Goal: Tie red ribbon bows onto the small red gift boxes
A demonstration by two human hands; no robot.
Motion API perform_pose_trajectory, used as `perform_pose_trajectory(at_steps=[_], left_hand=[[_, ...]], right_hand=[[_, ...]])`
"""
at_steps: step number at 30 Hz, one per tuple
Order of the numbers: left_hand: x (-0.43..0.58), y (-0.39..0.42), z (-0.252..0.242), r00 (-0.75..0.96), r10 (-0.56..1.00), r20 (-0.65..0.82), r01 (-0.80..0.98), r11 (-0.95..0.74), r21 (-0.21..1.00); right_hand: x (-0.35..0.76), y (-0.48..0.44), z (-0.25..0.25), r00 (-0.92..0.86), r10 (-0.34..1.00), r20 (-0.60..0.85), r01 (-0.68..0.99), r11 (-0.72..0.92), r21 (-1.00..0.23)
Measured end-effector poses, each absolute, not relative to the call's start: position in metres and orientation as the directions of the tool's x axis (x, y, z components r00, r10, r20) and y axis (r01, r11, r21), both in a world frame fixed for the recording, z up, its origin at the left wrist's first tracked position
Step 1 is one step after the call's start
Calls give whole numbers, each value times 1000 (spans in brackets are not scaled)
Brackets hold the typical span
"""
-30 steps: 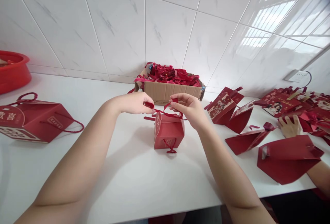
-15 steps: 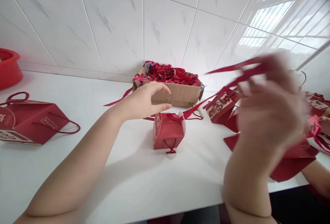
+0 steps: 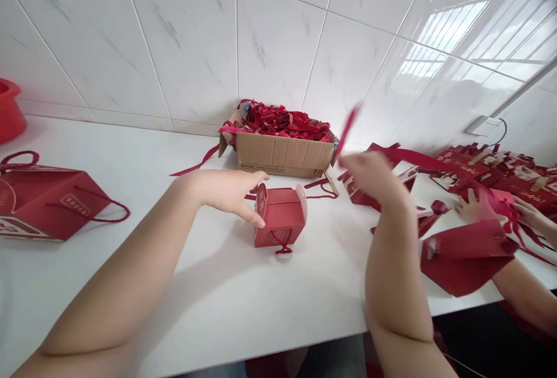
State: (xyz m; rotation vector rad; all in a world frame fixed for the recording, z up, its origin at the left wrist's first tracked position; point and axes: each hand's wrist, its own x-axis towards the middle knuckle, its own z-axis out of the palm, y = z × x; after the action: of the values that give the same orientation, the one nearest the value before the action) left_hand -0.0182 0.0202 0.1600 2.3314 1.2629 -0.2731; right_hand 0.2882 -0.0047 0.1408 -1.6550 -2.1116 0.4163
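Observation:
A small red gift box (image 3: 281,218) with a twisted cord at its near side stands upright on the white table. My left hand (image 3: 228,192) is at its left side, thumb and fingers spread, the thumb tip at the box's left edge; whether it presses on the box I cannot tell. Up and to the right of the box, my right hand (image 3: 369,178) pinches a dark red ribbon (image 3: 411,156). One ribbon end stands up blurred above the fingers, and the other streams to the right.
A cardboard box (image 3: 282,155) full of red ribbons stands at the wall. At left are a larger red gift box (image 3: 56,201) and a red basin (image 3: 9,111). On the right, a co-worker's hands (image 3: 472,207) handle ribbon near a red box (image 3: 467,256) and many folded ones.
My right hand has swung left and down with the ribbon, pulling it off the small box. My left hand has lowered to that box's left side. The view has shifted slightly.

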Motion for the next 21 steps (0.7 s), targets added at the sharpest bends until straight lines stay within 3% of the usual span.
perform_pose_trajectory(at_steps=[3, 5, 9, 15, 21], left_hand=[[-11, 20, 155, 545, 744, -386, 837, -458, 299], [-8, 19, 154, 543, 753, -372, 839, -461, 290], [3, 15, 152, 525, 769, -366, 850, -457, 261], [22, 9, 144, 490, 832, -260, 870, -448, 206], [26, 13, 140, 488, 859, -155, 871, -467, 151]], right_hand=[[266, 18, 125, -192, 964, -185, 909, 103, -404], [259, 22, 124, -180, 951, -253, 916, 69, -395], [252, 13, 132, -254, 967, -25, 830, 204, -519], [241, 6, 135, -382, 923, -42, 754, 286, -591], [233, 6, 132, -332, 901, 280, 623, 432, -652]])
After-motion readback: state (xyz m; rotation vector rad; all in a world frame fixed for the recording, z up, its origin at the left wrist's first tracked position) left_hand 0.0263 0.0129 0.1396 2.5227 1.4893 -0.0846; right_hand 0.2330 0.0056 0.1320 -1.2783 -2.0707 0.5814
